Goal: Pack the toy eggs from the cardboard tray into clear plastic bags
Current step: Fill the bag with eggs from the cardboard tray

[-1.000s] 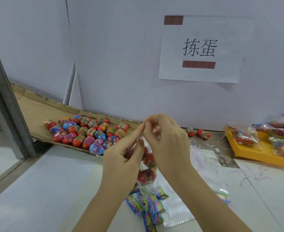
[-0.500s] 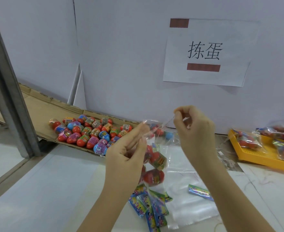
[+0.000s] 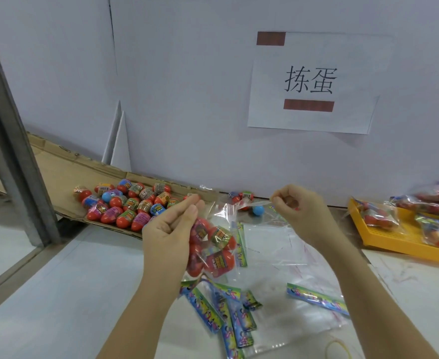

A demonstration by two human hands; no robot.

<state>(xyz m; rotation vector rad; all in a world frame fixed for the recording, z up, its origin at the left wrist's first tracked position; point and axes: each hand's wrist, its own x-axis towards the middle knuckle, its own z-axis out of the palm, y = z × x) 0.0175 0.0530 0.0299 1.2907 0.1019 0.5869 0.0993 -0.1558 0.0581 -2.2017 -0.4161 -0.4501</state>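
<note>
A clear plastic bag [image 3: 214, 246] with several red toy eggs hangs between my hands above the white table. My left hand [image 3: 170, 229] pinches the bag's top left corner. My right hand [image 3: 300, 206] pinches the top right end of the bag's mouth, which is stretched wide. Behind my left hand, a flat cardboard tray [image 3: 65, 174] holds several loose eggs [image 3: 130, 203], red, blue and purple, with printed wrappers.
Empty clear bags [image 3: 285, 257] with colourful header strips lie on the table under my hands. Three loose eggs [image 3: 252, 203] sit by the wall. A yellow tray [image 3: 384, 239] at the right holds filled bags. A grey metal post [image 3: 8, 141] stands at the left.
My hands were together at the bag's top. My right hand has moved to the right along the mouth, pulling it wide; my left hand stays on the left corner.
</note>
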